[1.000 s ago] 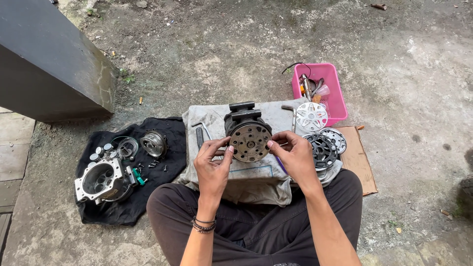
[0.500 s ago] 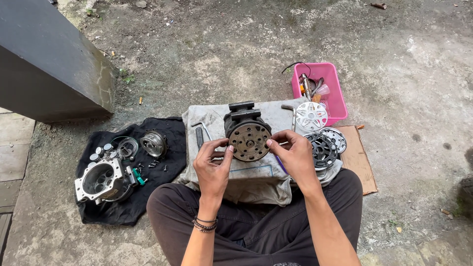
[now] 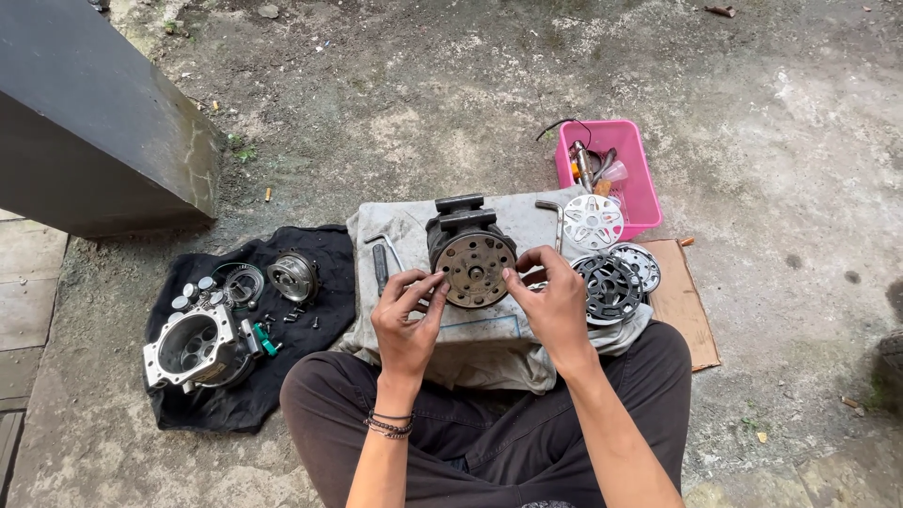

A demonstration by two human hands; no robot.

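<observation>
head view: left hand (image 3: 406, 315) and right hand (image 3: 555, 299) flank the compressor (image 3: 470, 256)

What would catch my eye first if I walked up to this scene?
Most likely the round, rusty-faced metal unit standing on a grey cloth in the middle, with the seated person's left hand and right hand touching its disc from either side. Next, the bright pink tray of tools behind and to the right, and the silver housing among small parts on a black cloth to the left.
</observation>
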